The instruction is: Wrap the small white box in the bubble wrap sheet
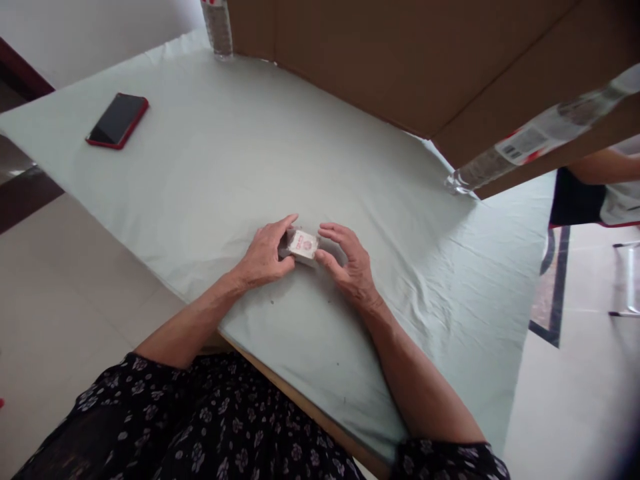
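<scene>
A small white deck of cards (303, 245) with a red mark on top rests on the pale green tablecloth (210, 167) near the table's front edge. My left hand (265, 253) grips the deck's left side, thumb and fingers curled around it. My right hand (347, 263) holds the deck's right side, thumb at the near corner and fingers arched over the far edge. Both forearms rest on the cloth.
A red-cased phone (117, 120) lies face up at the far left. A large brown cardboard sheet (425, 60) stands across the back, with a plastic bottle (217, 27) at its left and another bottle (530, 143) at its right. Another person (605, 187) sits at far right.
</scene>
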Demonstrator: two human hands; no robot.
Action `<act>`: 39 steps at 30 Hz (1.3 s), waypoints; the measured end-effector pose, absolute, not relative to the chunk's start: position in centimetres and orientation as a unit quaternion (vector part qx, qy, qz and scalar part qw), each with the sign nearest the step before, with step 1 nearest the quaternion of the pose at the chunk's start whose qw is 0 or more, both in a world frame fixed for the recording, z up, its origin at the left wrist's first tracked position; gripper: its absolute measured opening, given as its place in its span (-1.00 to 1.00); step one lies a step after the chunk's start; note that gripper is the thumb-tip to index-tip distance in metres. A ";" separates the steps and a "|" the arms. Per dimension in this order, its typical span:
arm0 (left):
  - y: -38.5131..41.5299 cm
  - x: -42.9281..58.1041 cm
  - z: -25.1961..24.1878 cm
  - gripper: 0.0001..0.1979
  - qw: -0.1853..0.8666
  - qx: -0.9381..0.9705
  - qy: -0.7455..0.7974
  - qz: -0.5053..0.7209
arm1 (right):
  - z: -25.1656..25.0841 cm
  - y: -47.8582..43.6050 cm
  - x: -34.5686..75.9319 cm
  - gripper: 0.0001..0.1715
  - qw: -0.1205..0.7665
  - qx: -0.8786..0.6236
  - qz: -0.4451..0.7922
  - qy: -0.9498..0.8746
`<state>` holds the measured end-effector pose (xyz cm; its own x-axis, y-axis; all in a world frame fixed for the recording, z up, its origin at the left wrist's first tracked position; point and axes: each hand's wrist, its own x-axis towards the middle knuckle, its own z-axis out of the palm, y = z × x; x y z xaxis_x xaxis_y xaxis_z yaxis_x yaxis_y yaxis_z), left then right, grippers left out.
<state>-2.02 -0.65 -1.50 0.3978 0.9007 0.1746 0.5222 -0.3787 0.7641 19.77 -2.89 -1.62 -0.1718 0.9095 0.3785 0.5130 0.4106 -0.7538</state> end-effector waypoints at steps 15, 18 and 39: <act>-0.8 -1.7 -2.2 -0.24 0.284 0.783 0.445 0.329 | 1.9 -1.6 18.5 -0.81 0.228 -0.394 -0.085 -0.887; -0.8 -1.6 -2.2 -0.25 0.284 0.781 0.446 0.332 | 1.7 -1.5 17.7 -0.79 0.250 -0.373 -0.117 -0.886; -1.0 -1.5 -2.4 -0.06 0.346 0.750 0.418 0.379 | 2.8 2.1 16.7 -0.80 0.433 -0.533 0.210 -0.696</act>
